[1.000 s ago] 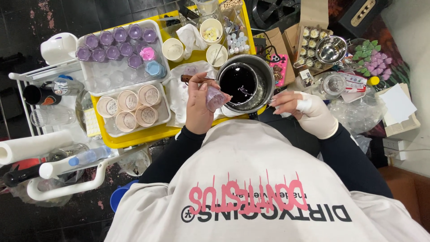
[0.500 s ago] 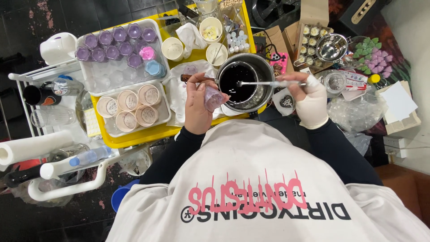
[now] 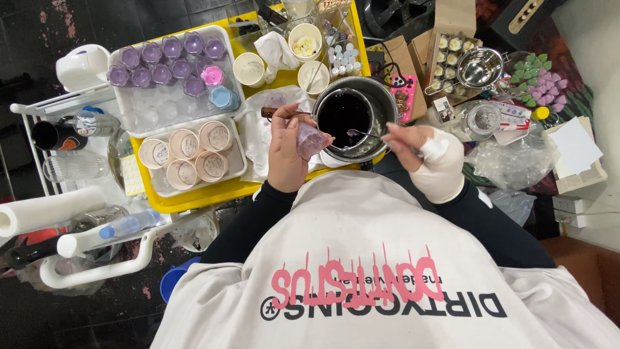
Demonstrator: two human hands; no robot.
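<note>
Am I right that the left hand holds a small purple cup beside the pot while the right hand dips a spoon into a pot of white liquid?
Not quite: the head view shows the liquid in the pot is dark, nearly black. The left hand does hold the small purple cup, and the right hand the spoon.

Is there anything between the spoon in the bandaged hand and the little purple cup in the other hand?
Nothing visible. The spoon hangs over the pot of dark liquid, and the purple cup, in the left hand, sits at the pot's near rim.
</note>
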